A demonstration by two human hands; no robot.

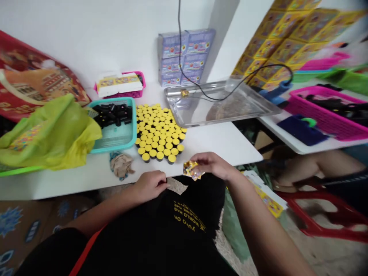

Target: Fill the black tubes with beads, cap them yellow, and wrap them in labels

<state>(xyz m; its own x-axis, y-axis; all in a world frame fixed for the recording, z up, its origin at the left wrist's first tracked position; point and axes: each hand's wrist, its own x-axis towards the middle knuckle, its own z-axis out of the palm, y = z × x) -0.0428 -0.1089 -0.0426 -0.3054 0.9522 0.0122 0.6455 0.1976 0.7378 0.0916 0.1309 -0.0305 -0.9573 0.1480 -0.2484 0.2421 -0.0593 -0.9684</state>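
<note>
one yellow foil sachet (192,170) pinched above the worktop (218,147) edge
right hand (214,166) closed on it; left hand (150,186) curled at a pale paper slip (176,186), hold unclear; loose pinch could drop sachet off edge

2 hands (151,186), 1 foil pkt (192,170), 2 pink bskts (324,115), 1 teal tray (134,124), 1 steel tray (230,119)

Gold-and-yellow foil packet (192,170): partly hidden by right hand (212,165), print too small to read. Black pieces (112,114) in teal tray (134,126): shape too small to tell. Pink basket (330,111), right of frame: cut off by right edge, contents blurred. Yellow cartons (287,38), upper right: cut off by top edge, blurred. Printed bag (31,76), upper left: cut off by left edge.
</note>
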